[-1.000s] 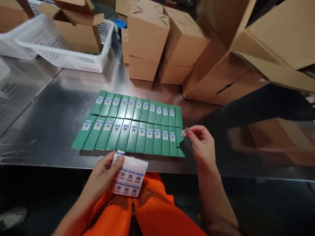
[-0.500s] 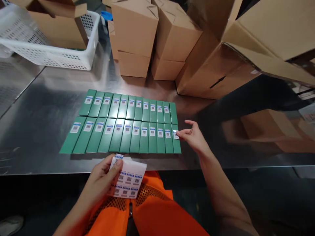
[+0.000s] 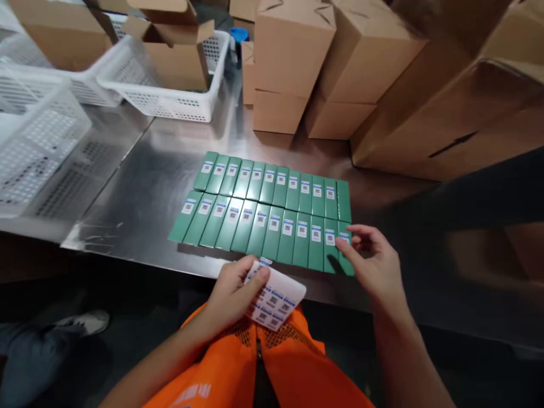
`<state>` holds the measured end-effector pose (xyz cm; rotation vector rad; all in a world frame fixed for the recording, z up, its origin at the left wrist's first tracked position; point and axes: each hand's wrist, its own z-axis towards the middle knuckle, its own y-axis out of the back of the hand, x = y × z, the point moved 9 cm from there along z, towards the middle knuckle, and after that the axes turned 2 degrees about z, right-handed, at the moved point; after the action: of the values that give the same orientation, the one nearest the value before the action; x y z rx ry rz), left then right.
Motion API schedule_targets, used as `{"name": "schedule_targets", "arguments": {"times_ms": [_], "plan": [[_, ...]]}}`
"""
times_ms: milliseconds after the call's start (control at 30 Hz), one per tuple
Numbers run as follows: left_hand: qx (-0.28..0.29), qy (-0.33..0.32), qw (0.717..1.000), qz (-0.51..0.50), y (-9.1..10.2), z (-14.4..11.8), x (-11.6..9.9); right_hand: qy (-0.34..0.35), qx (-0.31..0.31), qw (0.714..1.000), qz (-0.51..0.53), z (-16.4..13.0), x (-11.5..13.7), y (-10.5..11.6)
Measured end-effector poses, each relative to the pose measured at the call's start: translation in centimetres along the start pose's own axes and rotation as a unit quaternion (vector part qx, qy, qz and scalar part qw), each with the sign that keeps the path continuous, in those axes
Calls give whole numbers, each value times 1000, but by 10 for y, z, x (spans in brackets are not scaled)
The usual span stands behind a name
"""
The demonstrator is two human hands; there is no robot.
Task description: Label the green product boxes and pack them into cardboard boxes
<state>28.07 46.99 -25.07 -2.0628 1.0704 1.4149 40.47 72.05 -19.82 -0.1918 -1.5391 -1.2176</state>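
My left hand [image 3: 238, 289] grips a sheet of QR-code stickers [image 3: 276, 303] between thumb and fingers, just in front of the table edge. One sticker stands up past the sheet's upper edge. Two rows of narrow green boxes [image 3: 255, 238] lie side by side on the metal table. A white-and-blue sticker shows on nearly every one; the rightmost box of the back row [image 3: 344, 203] has a plain green top. Above the right end of the front row is my right hand [image 3: 374, 260], thumb and forefinger apart, holding nothing visible. A sticker [image 3: 344, 236] shows on the box beneath it, partly covered.
Brown cartons [image 3: 289, 62] stand stacked behind the green boxes, with a larger carton [image 3: 425, 124] at the right. White plastic baskets [image 3: 182, 105] holding open cartons are at the back left. Another person's shoe [image 3: 87, 323] shows on the floor at lower left.
My right hand has let go of the sticker on the front row's rightmost box, and its fingers have opened. The view has swung left, so everything sits farther right.
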Motion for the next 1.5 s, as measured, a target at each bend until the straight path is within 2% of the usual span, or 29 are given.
{"name": "schedule_targets", "arguments": {"times_ms": [67, 133, 167, 233, 333, 433, 567, 633, 667, 767, 833, 933, 1267, 1400, 1500], "plan": [[1, -28, 999, 39, -2, 2, -4, 46, 119, 990, 63, -21, 38, -36], [-1, -60, 995, 81, -3, 3, -9, 60, 245, 960, 118, -43, 67, -71], [0, -73, 993, 98, -5, 2, -11, 56, 288, 945, 145, -51, 77, -84], [19, -88, 989, 117, -9, 0, -13, 35, 327, 924, 193, -57, 84, -97], [77, -99, 984, 123, -16, -7, -15, 5, 298, 918, 261, -45, 76, -90], [116, -108, 978, 134, -21, -14, -17, -31, 189, 936, 295, -14, 52, -58], [114, -112, 975, 157, -21, -19, -15, -37, 18, 957, 287, 42, 17, -2], [94, -122, 974, 166, -19, -19, -15, -29, -13, 966, 258, 71, 3, 16], [85, -126, 974, 168, -18, -19, -14, -39, 0, 971, 234, 84, -4, 18], [69, -125, 975, 170, -16, -19, -10, -111, 97, 976, 159, 114, -29, 7], [67, -123, 975, 172, -16, -19, -6, -147, 142, 970, 135, 124, -40, -1], [67, -112, 975, 177, -16, -20, 1, -171, 178, 962, 119, 132, -46, -12], [70, -89, 978, 177, -16, -16, 10, -195, 203, 958, 52, 144, -53, -22], [76, -84, 979, 172, -17, -14, 13, -200, 191, 961, 5, 149, -60, -24], [83, -82, 980, 161, -18, -14, 12, -204, 176, 962, -44, 158, -66, -18]]}}
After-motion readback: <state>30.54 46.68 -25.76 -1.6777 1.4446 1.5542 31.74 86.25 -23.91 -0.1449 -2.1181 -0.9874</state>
